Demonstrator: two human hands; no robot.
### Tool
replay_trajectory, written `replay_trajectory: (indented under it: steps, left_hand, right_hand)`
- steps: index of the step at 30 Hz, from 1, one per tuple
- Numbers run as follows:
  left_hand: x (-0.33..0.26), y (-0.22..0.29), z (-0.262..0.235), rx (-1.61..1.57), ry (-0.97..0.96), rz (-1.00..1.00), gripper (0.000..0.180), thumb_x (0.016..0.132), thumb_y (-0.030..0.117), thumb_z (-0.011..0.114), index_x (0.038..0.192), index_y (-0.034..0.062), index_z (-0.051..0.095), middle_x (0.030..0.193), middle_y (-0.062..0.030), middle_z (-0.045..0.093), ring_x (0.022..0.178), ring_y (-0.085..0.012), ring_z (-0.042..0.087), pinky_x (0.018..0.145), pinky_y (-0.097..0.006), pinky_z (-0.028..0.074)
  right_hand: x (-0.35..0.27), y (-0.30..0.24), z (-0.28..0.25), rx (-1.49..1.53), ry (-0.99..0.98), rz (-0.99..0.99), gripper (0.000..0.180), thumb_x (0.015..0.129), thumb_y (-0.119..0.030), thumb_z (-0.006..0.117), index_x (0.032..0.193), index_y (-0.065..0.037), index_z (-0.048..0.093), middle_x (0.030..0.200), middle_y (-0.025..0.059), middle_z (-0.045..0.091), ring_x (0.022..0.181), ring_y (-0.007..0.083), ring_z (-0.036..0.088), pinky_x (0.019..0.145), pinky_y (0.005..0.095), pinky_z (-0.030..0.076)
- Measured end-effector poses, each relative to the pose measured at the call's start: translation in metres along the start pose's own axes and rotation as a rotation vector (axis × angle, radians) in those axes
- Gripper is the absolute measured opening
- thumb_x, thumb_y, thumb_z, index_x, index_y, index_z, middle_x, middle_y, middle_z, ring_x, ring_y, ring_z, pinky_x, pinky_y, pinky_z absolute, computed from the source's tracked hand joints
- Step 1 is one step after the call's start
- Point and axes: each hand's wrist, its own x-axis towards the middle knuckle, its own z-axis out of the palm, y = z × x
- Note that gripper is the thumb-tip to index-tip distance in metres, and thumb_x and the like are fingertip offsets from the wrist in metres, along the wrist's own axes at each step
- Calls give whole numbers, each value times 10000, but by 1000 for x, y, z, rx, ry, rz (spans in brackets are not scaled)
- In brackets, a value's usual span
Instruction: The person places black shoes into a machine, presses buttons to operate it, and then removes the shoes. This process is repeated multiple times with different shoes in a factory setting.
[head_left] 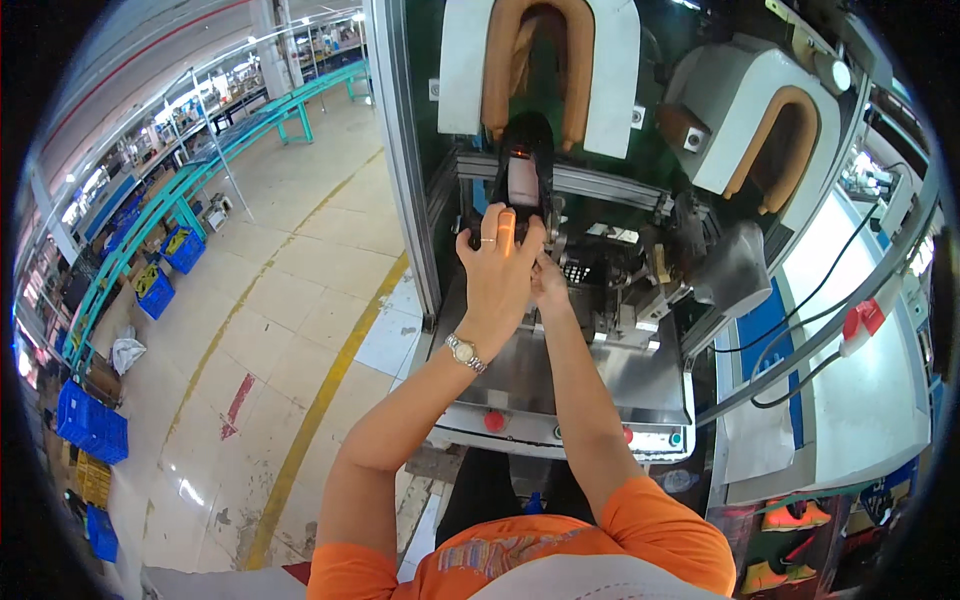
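Black shoe (522,170), one, gripped by both hands, left (497,268) and right (546,283), below two tan horseshoe pads (580,70).

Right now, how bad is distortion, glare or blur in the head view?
Head view: strong fisheye bending, black corners; the yellow floor line curves. Glare on the shiny metal machine shelf and distant ceiling lights. Left hand on the black shoe is sharp; right hand mostly hidden.

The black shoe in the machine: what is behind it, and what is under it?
Behind the black shoe stands a tan U-shaped pad. Underneath, the left hand and right hand cover its support.
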Motion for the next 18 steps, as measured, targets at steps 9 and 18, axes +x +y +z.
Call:
replay_trajectory:
  steps: [9, 18]
  left_hand:
    - [2, -8, -3, -58, -15, 27, 383, 699, 24, 574, 1076, 84, 550, 1096, -130, 494, 1156, -271, 392, 861, -451, 351]
    - [-136, -55, 3, -382, -17, -279, 407, 725, 58, 596, 1128, 49, 538, 1162, -166, 498, 1102, -337, 445, 942, -412, 333]
  right_hand:
    - [-43, -14, 8, -173, 164, 32, 120, 822, -256, 644, 802, -155, 581, 654, -66, 481, 612, 58, 461, 535, 233, 311]
    - [-189, -62, -87, -349, 14, -113, 208, 798, -34, 583, 1003, -69, 597, 918, 53, 622, 786, 150, 592, 700, 252, 475]
